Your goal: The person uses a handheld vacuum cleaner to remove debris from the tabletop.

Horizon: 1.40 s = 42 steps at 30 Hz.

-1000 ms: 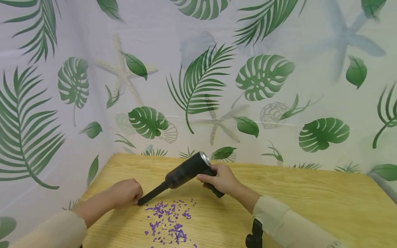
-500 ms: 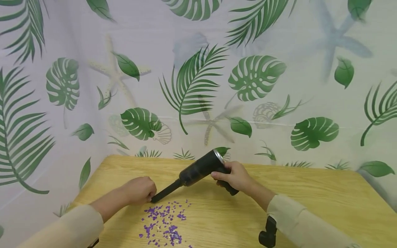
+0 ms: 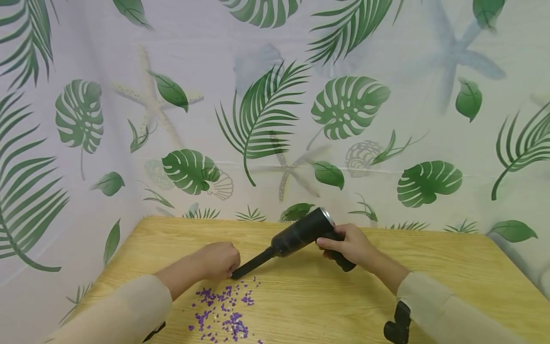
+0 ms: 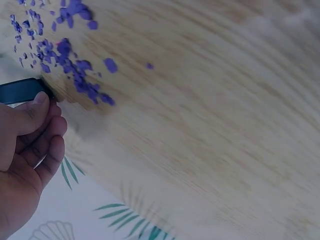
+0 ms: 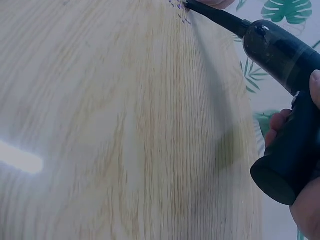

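Observation:
A black handheld vacuum (image 3: 301, 232) with a silver-rimmed back end slants down to the left over the wooden table (image 3: 343, 306). My right hand (image 3: 354, 246) grips its pistol handle (image 5: 287, 150). At the low end, the thumb and curled fingers of my left hand (image 3: 219, 260) pinch the narrow nozzle (image 4: 22, 91) close to its tip. Small purple scraps (image 3: 235, 325) lie scattered just in front of the nozzle tip. The left wrist view shows the thumb on top of the nozzle, with more purple scraps (image 4: 82, 75) beyond it.
A white curtain (image 3: 275, 119) printed with green leaves hangs behind the table and along its left side. A black wrist mount (image 3: 398, 322) hangs below the right sleeve. Wood surface stretches right of the scraps.
Both hands have moved right across the table together with the vacuum, its nozzle tip passing along the far side of the scraps. The head view has turned slightly right. Both grips stay the same.

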Tool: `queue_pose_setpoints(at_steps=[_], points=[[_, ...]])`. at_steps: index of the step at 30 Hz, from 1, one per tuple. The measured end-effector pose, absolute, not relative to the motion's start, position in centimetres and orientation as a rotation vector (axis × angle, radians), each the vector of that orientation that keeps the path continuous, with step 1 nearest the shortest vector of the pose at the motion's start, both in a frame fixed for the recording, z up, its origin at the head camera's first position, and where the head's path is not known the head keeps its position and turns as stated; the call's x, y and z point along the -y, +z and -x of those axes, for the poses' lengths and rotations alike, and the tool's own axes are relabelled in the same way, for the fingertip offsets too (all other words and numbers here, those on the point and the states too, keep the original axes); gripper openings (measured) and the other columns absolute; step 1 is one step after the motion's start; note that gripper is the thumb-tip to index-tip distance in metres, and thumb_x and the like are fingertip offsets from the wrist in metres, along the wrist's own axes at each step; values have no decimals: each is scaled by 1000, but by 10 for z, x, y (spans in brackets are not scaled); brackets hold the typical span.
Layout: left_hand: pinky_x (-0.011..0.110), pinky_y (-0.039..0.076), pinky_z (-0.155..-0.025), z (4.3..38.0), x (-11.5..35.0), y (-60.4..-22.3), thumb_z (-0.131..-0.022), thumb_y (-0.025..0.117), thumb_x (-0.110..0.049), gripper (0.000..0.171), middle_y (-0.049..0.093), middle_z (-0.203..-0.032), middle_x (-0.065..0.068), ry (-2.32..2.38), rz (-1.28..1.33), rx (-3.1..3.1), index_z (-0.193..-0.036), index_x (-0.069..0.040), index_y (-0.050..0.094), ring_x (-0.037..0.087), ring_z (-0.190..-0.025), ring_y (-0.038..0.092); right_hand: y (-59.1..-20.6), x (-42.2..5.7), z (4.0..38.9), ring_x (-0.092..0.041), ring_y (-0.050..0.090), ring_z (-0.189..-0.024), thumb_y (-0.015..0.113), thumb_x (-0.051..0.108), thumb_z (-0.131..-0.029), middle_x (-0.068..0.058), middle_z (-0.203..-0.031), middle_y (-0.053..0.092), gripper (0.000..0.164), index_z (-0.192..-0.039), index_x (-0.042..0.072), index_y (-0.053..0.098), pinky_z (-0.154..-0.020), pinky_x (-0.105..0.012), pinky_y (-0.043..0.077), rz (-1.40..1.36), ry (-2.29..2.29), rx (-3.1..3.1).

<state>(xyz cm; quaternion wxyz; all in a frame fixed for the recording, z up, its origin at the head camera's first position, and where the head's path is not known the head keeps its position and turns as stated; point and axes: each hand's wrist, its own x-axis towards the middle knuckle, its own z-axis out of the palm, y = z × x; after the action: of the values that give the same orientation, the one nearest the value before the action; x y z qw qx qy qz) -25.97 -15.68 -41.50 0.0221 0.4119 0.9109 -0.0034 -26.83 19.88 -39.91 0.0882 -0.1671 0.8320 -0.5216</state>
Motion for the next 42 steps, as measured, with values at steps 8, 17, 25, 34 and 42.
queue_pose_setpoints(at_steps=[8, 17, 25, 34, 42], points=[[19, 39, -53, 269, 109, -414, -80, 77, -4, 30, 51, -58, -9, -94, -1258, -2799, -60, -17, 59, 5, -55, 42, -398, -245, 260, -23, 73, -73, 70, 21, -94, -21, -90, 73, 32, -101, -10, 67, -68, -33, 60, 436, -1517, -2525], [17, 40, -53, 261, 88, -404, -83, 77, -7, 31, 52, -58, -9, -134, -1202, -2733, -59, -17, 61, 5, -53, 44, -403, -266, 249, -21, 72, -72, 68, 19, -95, -19, -88, 73, 34, -102, -14, 66, -69, -36, 60, 416, -1561, -2470], [16, 38, -53, 260, 103, -410, -80, 78, -5, 37, 47, -56, -10, -170, -1234, -2728, -56, -19, 53, 5, -54, 40, -409, -251, 245, -20, 72, -70, 69, 19, -94, -21, -89, 72, 35, -101, -15, 66, -67, -35, 60, 389, -1624, -2417], [17, 26, -50, 251, 138, -410, -77, 70, 5, 46, 32, -53, -11, -75, -1285, -2716, -54, -20, 39, 3, -50, 27, -408, -218, 245, -21, 72, -73, 70, 24, -94, -18, -91, 74, 38, -103, -13, 66, -70, -35, 60, 366, -1611, -2398], [19, 21, -51, 248, 165, -413, -77, 66, 8, 47, 25, -53, -10, -34, -1263, -2722, -55, -21, 35, 5, -51, 19, -410, -192, 247, -21, 71, -71, 71, 22, -94, -16, -89, 74, 35, -102, -12, 67, -68, -35, 60, 380, -1641, -2365]])
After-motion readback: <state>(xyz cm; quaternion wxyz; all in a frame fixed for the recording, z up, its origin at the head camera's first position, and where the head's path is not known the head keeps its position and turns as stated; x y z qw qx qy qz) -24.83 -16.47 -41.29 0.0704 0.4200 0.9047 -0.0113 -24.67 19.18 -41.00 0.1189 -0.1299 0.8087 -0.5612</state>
